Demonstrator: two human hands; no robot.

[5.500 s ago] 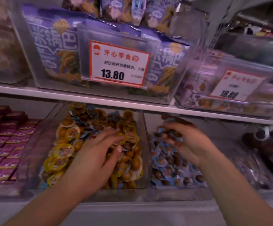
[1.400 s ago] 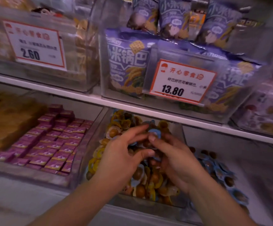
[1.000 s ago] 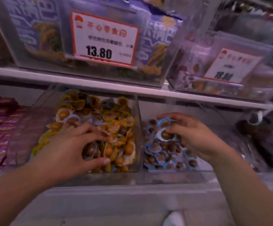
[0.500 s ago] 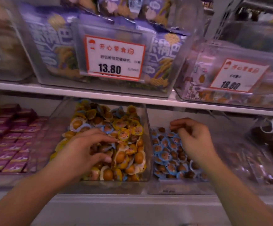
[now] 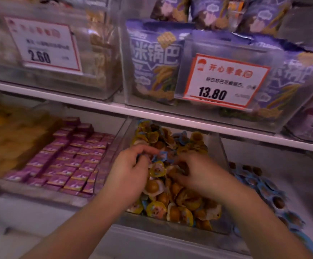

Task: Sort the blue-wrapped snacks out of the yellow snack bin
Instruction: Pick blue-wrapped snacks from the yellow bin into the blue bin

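Observation:
The clear bin (image 5: pixel 172 226) on the lower shelf holds a heap of yellow-wrapped snacks (image 5: pixel 156 209) with a few blue-wrapped ones mixed in. Both my hands are inside it, over the middle of the heap. My left hand (image 5: pixel 131 174) has its fingers curled, and thumb and fingertips pinch a blue-wrapped snack (image 5: pixel 161 157). My right hand (image 5: pixel 200 176) is just to its right, fingers curled down into the snacks; blur hides whether it holds one. To the right lies the pile of blue-wrapped snacks (image 5: pixel 260 186) in the neighbouring bin.
Left of the yellow bin sits a bin of small purple packets (image 5: pixel 73 165). The white shelf edge (image 5: pixel 152 113) runs close above the hands, carrying bins with purple snack bags (image 5: pixel 155 68) and price tags (image 5: pixel 224 81).
My right hand left the blue snack bin and came over into the yellow bin beside my left hand. The view swung to the left.

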